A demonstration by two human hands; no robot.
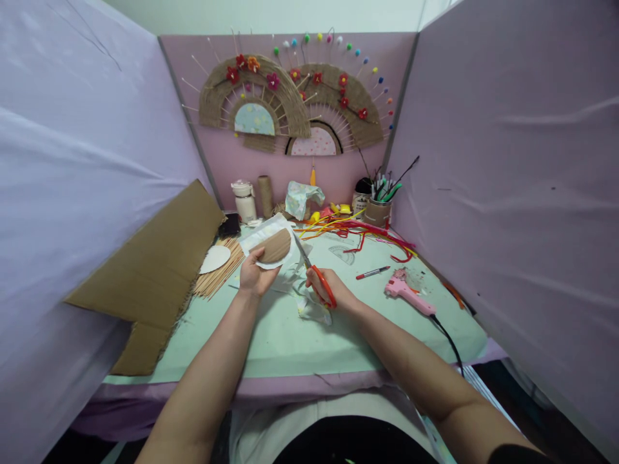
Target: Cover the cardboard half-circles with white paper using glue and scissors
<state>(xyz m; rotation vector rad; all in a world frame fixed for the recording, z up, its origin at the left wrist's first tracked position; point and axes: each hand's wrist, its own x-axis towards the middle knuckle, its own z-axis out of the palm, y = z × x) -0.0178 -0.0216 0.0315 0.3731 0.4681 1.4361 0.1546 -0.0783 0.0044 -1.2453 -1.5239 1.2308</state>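
My left hand (257, 276) grips a half-round piece of cardboard (276, 247) with pale patterned fabric (261, 231) spread behind it and sticking out past its edges. In my right hand (333, 290) is a pair of scissors with orange handles (327, 289). Their blades (302, 250) point up and left, close beside the right edge of the fabric; whether they touch it I cannot tell. Below, between my hands, loose fabric scraps (312, 304) lie on the green tabletop (309, 351).
At right lie a pink glue gun (410, 296) with a black cord and a pen (373, 272). Red and yellow pipe cleaners (353, 225) spread behind. Thin wooden sticks (220, 274), a white oval (215, 259) and large cardboard (149, 258) are at left. Decorated fans (256, 77) hang at the back.
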